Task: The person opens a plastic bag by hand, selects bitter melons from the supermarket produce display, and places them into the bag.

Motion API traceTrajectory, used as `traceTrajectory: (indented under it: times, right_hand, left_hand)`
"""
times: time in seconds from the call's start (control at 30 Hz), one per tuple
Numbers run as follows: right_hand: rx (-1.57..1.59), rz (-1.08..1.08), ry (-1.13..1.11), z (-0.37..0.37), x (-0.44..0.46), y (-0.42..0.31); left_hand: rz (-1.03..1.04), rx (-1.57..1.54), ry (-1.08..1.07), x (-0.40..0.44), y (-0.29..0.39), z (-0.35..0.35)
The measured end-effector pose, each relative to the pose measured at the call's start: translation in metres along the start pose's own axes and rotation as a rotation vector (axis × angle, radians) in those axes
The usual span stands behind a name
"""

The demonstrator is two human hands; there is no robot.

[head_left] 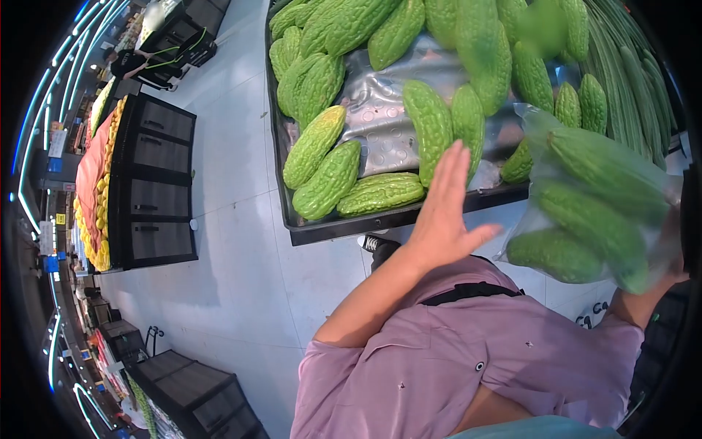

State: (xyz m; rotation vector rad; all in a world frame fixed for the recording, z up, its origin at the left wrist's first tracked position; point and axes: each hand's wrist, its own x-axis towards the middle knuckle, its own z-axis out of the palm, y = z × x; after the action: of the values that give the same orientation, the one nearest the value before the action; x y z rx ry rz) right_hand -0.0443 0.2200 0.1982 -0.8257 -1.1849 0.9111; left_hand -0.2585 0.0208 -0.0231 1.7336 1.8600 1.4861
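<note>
Head view – left hand [444,219] is spread, fingers wide and empty, by bitter melon [426,117] in crate [351,224]; right hand's [671,238] grip cannot be told – melon best cupped mid-body, filled bag [585,201] kept supported

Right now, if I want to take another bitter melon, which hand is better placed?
Probably your left hand: it is open, looks empty, and is close to the bitter melons. Your right hand, partly hidden, seems busy supporting the plastic bag.

Gourds [395,35] showing bright green, top centre; one gourd [316,145] wearing yellow tip. Liner [376,113] gleaming silver, circle-patterned. Crate [409,214] showing black. Bag [537,157], right, looking milky-clear. Shirt [417,366], bottom, showing mauve. Fruit [100,250], left, glowing yellow.
</note>
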Motion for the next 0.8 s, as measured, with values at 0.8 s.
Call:
traceTrajectory:
  times: [0.8]
  right_hand:
    - [0.663,-0.057,-1.270,0.275,-0.140,0.021]
  left_hand:
    - [-0.149,0.880,0.514,-0.063,-0.016,-0.166]
